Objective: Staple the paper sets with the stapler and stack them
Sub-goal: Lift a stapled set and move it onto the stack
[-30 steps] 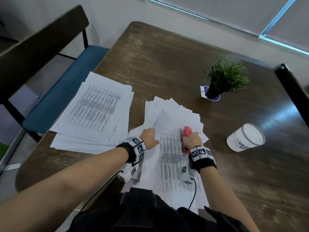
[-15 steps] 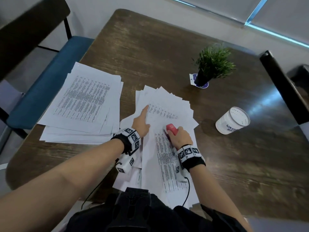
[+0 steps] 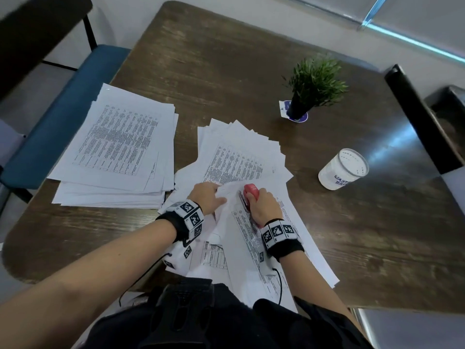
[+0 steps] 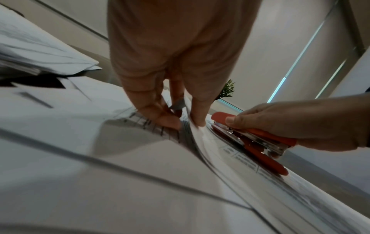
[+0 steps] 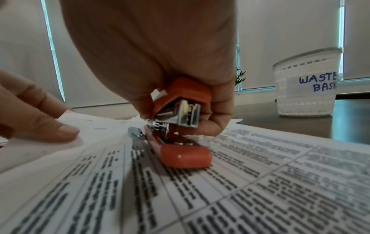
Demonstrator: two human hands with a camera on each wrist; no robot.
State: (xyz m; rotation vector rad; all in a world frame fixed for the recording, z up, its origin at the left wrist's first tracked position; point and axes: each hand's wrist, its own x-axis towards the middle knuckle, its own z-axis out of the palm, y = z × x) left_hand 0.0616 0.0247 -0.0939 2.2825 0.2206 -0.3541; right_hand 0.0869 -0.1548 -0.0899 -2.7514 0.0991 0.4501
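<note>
While the red stapler (image 3: 250,195) is gripped by the right hand (image 3: 264,207), paper sheets (image 3: 226,195) are pinched, seemingly lifted, by the left hand (image 3: 206,197).

An office or meeting room: a dark wooden table (image 3: 226,59) carries printed sheets (image 3: 120,144), with a potted plant (image 3: 312,84) and labelled waste basket (image 3: 342,170) (handwritten label) beyond them; roller blinds behind, blue-cushioned chair (image 3: 63,109) beside the table.

Stapler (image 3: 250,195) on fanned sheets (image 3: 241,157); paper stack (image 3: 118,152) left; plant (image 3: 312,84) behind; basket (image 3: 343,170) right.
</note>
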